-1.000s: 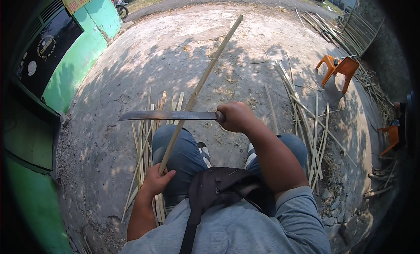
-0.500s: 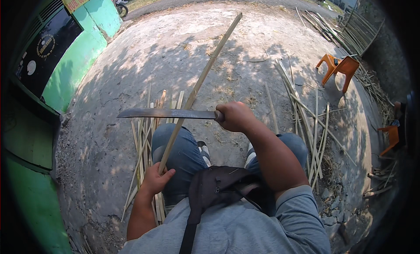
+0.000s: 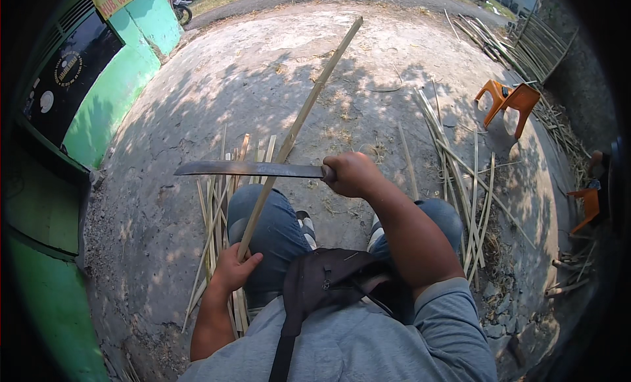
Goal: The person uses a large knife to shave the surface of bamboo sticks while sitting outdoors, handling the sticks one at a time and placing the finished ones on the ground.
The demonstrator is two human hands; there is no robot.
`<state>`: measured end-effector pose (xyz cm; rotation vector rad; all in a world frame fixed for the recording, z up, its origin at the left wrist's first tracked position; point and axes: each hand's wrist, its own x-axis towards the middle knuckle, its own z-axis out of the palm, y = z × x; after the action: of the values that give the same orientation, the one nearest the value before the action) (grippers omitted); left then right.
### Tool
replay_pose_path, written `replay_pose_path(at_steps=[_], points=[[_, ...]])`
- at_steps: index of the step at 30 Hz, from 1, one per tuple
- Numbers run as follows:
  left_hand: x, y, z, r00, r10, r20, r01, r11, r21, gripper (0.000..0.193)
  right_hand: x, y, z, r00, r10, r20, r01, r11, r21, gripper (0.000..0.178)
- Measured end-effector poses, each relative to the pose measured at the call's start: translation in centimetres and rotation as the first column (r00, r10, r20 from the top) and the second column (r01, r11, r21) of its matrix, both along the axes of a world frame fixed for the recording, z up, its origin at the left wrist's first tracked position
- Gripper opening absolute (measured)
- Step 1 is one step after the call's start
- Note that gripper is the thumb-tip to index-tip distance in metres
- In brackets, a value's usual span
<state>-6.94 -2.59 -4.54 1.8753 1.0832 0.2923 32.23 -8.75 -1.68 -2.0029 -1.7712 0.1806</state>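
My left hand (image 3: 234,269) is closed round the near end of a long bamboo strip (image 3: 314,93), beside my left knee. The strip slants up and away to the right. In my right hand (image 3: 351,174) is the handle of a machete (image 3: 253,169), its long blade pointing left. The blade lies across the strip, roughly level, and appears to touch it. Under and beside my left forearm rests a bundle of bamboo strips (image 3: 217,214), partly hidden by my leg.
To the right lie more loose bamboo strips (image 3: 453,165). An orange plastic chair (image 3: 519,99) stands farther off, near stacked bamboo poles (image 3: 493,50) by a dark wall. A green wall (image 3: 105,112) rises at left. A black bag (image 3: 328,277) sits at my waist.
Almost nothing differs. The machete and the bamboo strip have shifted only very slightly, and both hands keep their grip.
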Motion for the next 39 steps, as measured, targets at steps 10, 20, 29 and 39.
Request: replay_pose_path(at_steps=[10, 20, 29, 39], points=[[0.0, 0.0, 0.1, 1.0, -0.005, -0.007, 0.005, 1.0, 0.013, 0.038, 0.0, 0.1, -0.1, 1.0, 0.003, -0.007, -0.004, 1.0, -0.009, 0.02], [0.1, -0.2, 0.1, 0.999, 0.03, 0.013, -0.03, 1.0, -0.007, 0.037, -1.1, -0.4, 1.2, 0.998, -0.009, 0.059, 0.008, 1.0, 0.009, 0.013], [0.6, -0.2, 1.0, 1.0, 0.008, 0.007, -0.008, 1.0, -0.013, 0.04, 0.1, -0.3, 0.2, 0.994, -0.105, 0.001, 0.104, 0.989, 0.102, 0.015], [0.6, -0.4, 1.8, 0.997, -0.045, -0.061, 0.046, 0.999, 0.013, 0.045, -0.2, 0.6, -0.1, 0.996, -0.083, 0.031, 0.081, 0.994, 0.077, 0.013]])
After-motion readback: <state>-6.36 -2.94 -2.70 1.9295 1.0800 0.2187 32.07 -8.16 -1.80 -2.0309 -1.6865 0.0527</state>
